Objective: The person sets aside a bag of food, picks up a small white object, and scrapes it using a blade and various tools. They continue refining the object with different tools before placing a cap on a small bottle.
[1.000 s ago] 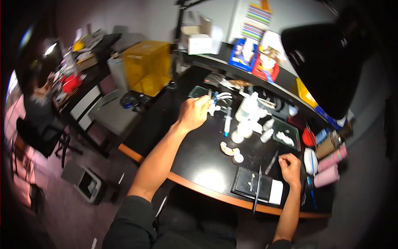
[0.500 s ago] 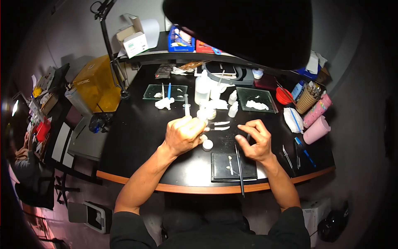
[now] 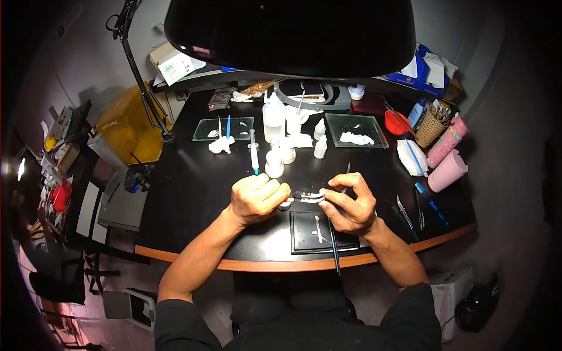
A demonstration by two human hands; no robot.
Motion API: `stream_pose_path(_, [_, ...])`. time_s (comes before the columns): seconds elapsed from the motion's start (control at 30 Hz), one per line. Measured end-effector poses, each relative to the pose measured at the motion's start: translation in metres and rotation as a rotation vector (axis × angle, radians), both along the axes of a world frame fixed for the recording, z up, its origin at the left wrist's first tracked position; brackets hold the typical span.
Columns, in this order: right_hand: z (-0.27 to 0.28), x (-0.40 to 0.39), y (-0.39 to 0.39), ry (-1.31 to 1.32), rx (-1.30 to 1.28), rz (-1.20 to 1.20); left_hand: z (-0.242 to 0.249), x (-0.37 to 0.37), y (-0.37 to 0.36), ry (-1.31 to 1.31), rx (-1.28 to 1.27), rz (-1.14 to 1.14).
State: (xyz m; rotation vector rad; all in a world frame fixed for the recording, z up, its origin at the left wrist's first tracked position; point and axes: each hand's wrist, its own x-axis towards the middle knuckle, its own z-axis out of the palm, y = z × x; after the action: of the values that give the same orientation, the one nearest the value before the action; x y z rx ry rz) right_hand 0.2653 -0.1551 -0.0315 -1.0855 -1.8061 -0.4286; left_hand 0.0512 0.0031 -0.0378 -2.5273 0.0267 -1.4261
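Observation:
My left hand (image 3: 257,199) is closed around one end of what looks like tweezers (image 3: 307,198), their two curved prongs pointing right. At the prong ends, the thumb and fingers of my right hand (image 3: 354,205) are pinched; anything small between them is too fine to make out. A thin pointed tip (image 3: 349,167) shows above the right hand, its lower part hidden. Below the right hand, a slim dark handle (image 3: 335,248) crosses a black tile (image 3: 304,243) bearing small pale pieces. A small white-topped jar (image 3: 285,206) is partly covered by my left hand.
Beyond my hands stand a large clear bottle (image 3: 274,123), small white bottles (image 3: 320,147), jars (image 3: 274,165) and a syringe (image 3: 253,155). Glass plates (image 3: 374,143) lie farther back. Pens, tools and a pink cup (image 3: 448,171) are rightward. A black lamp (image 3: 287,41) hangs overhead.
My right hand has come left toward my left hand, its fingers closing at the prong tips. The prongs have tilted lower and sit nearer me. The view has shifted slightly.

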Motion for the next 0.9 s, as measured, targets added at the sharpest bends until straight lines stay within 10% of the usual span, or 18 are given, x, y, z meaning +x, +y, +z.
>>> stream_pose_path(0.9, [-0.0005,-0.0038,0.0029,0.004,-0.156,0.124,0.0,-0.0041,0.0012,0.033,0.014,0.088])
